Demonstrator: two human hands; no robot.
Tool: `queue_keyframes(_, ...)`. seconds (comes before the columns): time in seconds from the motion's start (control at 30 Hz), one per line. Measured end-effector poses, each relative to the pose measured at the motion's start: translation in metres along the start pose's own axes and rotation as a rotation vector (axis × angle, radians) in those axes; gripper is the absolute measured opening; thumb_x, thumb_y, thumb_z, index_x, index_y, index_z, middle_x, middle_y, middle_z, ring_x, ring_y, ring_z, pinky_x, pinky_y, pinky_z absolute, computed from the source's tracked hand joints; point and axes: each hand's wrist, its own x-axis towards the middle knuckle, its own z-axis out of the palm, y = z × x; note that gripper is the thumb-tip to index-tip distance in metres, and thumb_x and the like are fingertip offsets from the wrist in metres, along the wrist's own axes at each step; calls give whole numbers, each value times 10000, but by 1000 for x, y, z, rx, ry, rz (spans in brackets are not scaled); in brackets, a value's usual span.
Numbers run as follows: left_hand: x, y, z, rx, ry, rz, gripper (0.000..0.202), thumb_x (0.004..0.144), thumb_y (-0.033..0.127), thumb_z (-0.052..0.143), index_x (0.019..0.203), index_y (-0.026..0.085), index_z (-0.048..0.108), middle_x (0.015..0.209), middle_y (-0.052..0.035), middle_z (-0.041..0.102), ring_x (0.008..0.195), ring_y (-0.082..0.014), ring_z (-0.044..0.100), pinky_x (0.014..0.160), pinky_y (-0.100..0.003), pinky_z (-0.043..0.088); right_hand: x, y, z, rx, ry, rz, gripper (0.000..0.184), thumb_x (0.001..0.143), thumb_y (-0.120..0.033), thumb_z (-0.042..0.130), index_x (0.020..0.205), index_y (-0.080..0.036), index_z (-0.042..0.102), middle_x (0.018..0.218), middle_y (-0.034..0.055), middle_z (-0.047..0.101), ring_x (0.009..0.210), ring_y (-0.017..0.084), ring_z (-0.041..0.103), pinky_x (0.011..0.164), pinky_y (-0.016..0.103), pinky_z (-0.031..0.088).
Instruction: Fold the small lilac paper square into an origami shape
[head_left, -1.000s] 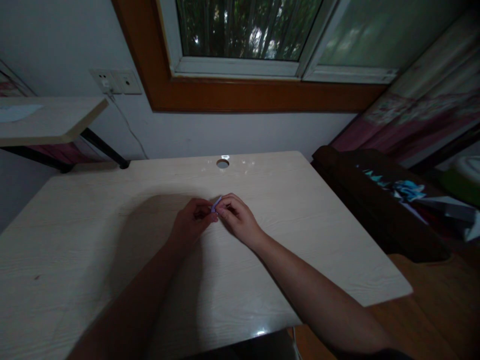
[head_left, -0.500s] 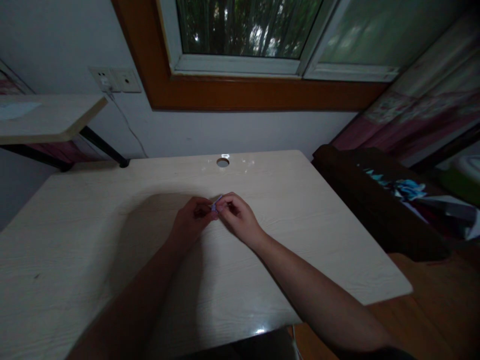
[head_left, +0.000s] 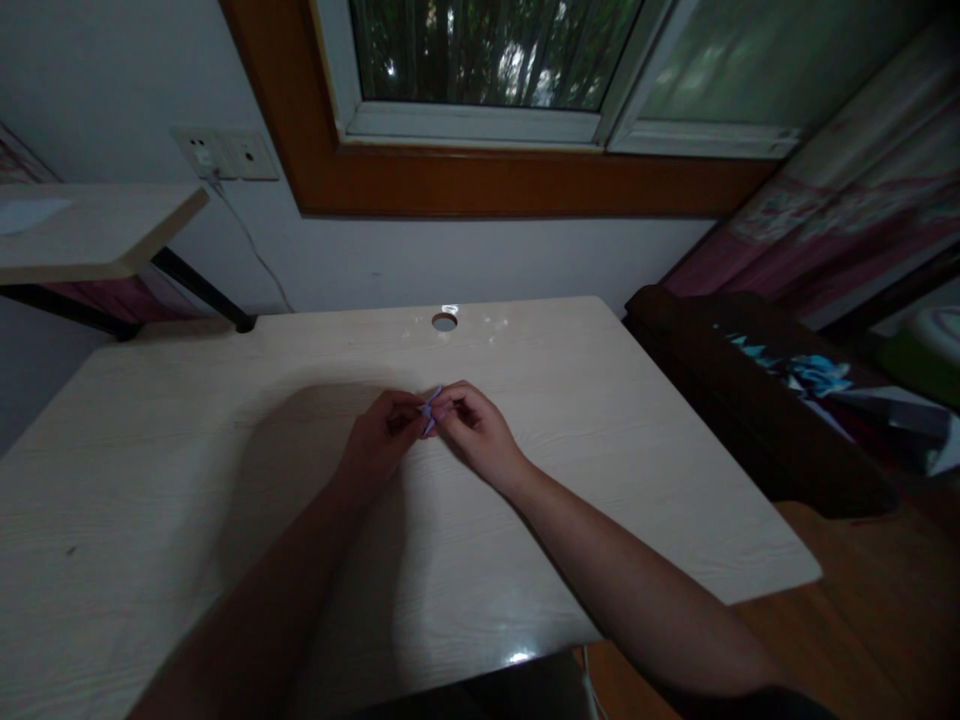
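Observation:
A small purple folded piece, apparently paper (head_left: 429,410), is pinched between my two hands above the middle of the desk (head_left: 600,430). From the left, my left hand (head_left: 382,428) grips it with thumb and forefinger. My right hand (head_left: 478,425) closes on its other side, fingertips pressed together. One thin tip of the piece sticks up between the hands and another part points down. The fingers cover much of it, so its full shape cannot be made out.
At the back of the desk is a round cable hole (head_left: 445,322). A raised shelf (head_left: 97,235) on black legs stands at the left. A plugged-in white cable (head_left: 251,245) hangs down the wall. Blue crumpled items (head_left: 817,374) lie on dark furniture at the right.
Both hands stay almost in place, still pinching the purple piece. More of the piece shows between the fingertips now, including a lower part. The view has shifted very slightly.

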Motion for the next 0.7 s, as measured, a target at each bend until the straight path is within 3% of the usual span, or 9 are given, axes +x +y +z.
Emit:
queue_keyframes(0.4,2,-6,0,-18,11,14,343,805,316,777,1064,192,589,787,6,702,728,-152,709,744,-296,570,0,6,-5,-143,21,-35,174,913,-372,682,1023,-239,663,978,47,664,861,165,650,792,327,552)
queue_keyframes(0.53,1,-3,1,-61,14,39,347,804,300,781,1058,192,570,790,13,690,722,-140,699,725,-280,561,3,2,-7,-244,27,-145,122,924,-317,676,1022,-245,685,1030,48,668,923,168,648,833,329,533)
queue_keyframes(0.7,1,-1,1,-102,9,95,304,826,269,765,1033,196,554,820,22,652,717,-113,668,702,-257,539,7,-7,-15,-445,-76,-301,68,948,-261,647,970,-249,710,1005,56,674,995,188,634,909,363,508)
